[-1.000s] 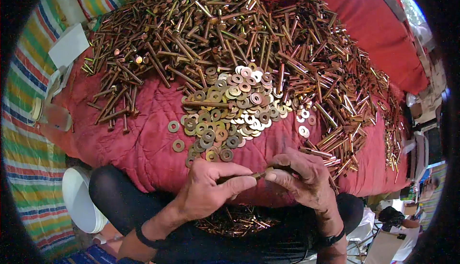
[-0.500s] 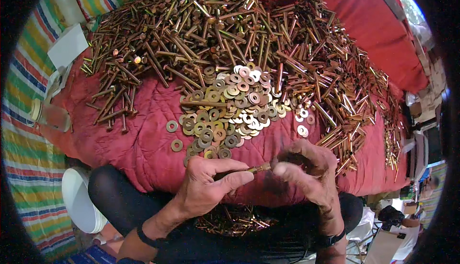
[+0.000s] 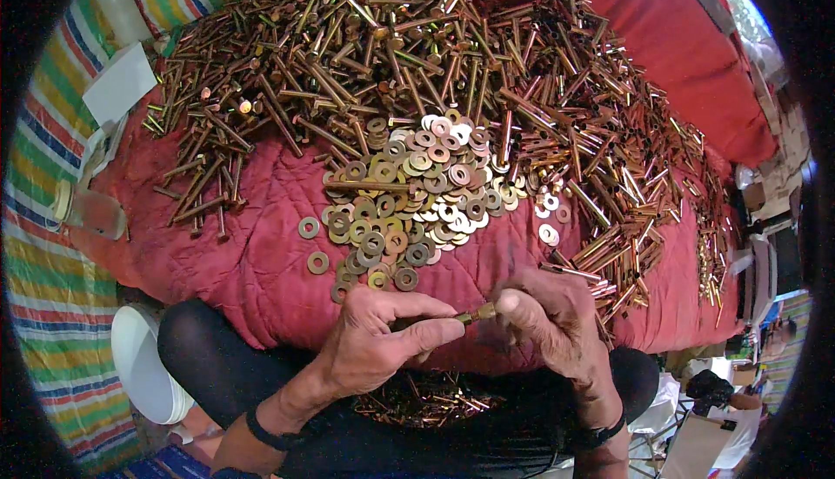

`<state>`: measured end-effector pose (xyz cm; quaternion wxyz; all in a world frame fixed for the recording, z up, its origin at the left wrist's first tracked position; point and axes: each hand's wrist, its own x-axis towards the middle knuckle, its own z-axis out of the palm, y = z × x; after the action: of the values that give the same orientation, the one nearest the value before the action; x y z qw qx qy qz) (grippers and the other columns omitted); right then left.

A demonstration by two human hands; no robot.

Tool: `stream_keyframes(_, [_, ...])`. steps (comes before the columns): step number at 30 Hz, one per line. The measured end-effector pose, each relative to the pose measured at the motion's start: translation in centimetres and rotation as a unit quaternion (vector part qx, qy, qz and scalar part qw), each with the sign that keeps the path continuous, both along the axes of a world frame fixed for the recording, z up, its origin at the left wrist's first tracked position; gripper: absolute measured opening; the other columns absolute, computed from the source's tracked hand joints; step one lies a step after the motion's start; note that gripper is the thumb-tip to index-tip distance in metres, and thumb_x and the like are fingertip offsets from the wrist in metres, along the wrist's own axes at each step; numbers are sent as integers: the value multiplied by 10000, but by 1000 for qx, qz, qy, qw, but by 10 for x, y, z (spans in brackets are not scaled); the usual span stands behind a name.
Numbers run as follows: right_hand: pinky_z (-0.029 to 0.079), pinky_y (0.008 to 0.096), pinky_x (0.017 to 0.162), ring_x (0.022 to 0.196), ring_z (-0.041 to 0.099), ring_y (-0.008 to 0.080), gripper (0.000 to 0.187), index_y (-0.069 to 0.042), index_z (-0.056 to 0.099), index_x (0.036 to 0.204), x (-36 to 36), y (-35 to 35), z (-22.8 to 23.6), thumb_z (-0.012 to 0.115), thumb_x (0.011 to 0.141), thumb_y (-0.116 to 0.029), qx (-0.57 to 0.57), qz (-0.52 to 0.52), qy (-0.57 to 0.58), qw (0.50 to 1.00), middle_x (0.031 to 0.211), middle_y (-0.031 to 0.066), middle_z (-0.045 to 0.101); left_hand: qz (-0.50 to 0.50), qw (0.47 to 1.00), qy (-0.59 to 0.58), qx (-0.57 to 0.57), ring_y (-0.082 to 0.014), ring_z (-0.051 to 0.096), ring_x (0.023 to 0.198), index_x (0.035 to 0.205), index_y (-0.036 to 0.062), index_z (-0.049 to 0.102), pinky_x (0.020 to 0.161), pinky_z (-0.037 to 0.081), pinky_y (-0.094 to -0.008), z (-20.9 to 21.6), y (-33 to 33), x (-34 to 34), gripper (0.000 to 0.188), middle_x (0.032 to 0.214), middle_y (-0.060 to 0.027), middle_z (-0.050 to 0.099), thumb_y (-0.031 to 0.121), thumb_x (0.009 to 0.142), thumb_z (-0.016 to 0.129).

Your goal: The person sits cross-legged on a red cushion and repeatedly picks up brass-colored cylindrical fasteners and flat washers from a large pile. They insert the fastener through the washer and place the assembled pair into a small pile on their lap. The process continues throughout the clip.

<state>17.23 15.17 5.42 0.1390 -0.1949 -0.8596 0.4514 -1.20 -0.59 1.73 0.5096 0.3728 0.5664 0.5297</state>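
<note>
My left hand (image 3: 383,340) is closed round a brassy anchor bolt (image 3: 478,314), held level with its tip pointing right. Most of the shank is hidden under the fingers. At the tip, the thumb and curled fingers of my right hand (image 3: 557,322) close on the bolt's end piece, which looks like a nut or cone. Just beyond my hands lies a loose heap of flat washers (image 3: 409,209), with a single bolt (image 3: 367,187) resting across it.
A big pile of bolts (image 3: 322,61) covers the back of the red quilt (image 3: 252,279). Metal sleeves (image 3: 626,183) heap up on the right. More finished-looking metal pieces (image 3: 426,401) lie in my lap. A white bucket (image 3: 143,366) and a clear jar (image 3: 96,214) stand left.
My right hand has come in from beside the bolt's tip and its fingers have closed on it. My left hand keeps hold of the bolt, nearly still.
</note>
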Motion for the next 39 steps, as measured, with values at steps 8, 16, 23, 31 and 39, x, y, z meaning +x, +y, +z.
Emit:
stream_keyframes(8, [527, 296, 654, 722, 691, 167, 207, -8, 720, 1011, -6, -3, -4, 832, 867, -106, 67, 40, 44, 996, 837, 79, 722, 1, 997, -74, -25, -46, 541, 615, 1010, -31, 788, 536, 407, -244, 0, 0, 0, 191, 687, 21, 629, 153, 970, 754])
stream_keyframes(16, [508, 315, 619, 709, 682, 192, 180, -4, 711, 962, -4, -6, -8, 825, 890, -123, 24, 55, 18, 998, 828, 90, 711, -2, 987, -143, -67, -35, 519, 560, 1012, -24, 785, 481, 347, -222, -1, 2, -2, 186, 676, 8, 636, 153, 961, 764])
stream_keyframes(23, [515, 295, 647, 738, 678, 181, 192, 6, 720, 1032, 3, 1, -2, 802, 906, -113, 20, 10, -22, 1000, 862, 84, 713, -40, 987, -132, -80, -80, 603, 582, 991, -15, 782, 497, 409, -237, 3, 3, -2, 172, 715, -42, 687, 145, 929, 787])
stream_keyframes(31, [544, 377, 814, 947, 697, 253, 296, -55, 726, 1139, 22, 81, -3, 793, 865, -147, 396, -261, -70, 878, 1008, 88, 728, 109, 786, 562, 231, -335, 699, 825, 937, 54, 743, 730, 550, -434, 4, 20, -35, 130, 934, -100, 719, 93, 816, 773])
stream_keyframes(39, [540, 460, 802, 992, 664, 336, 305, -110, 729, 1156, 24, 115, -47, 735, 854, -149, 510, -204, -158, 820, 986, 102, 698, 161, 715, 654, 187, -320, 660, 985, 1085, 56, 733, 856, 526, -445, -35, 49, -78, 300, 1031, -101, 689, 23, 788, 699])
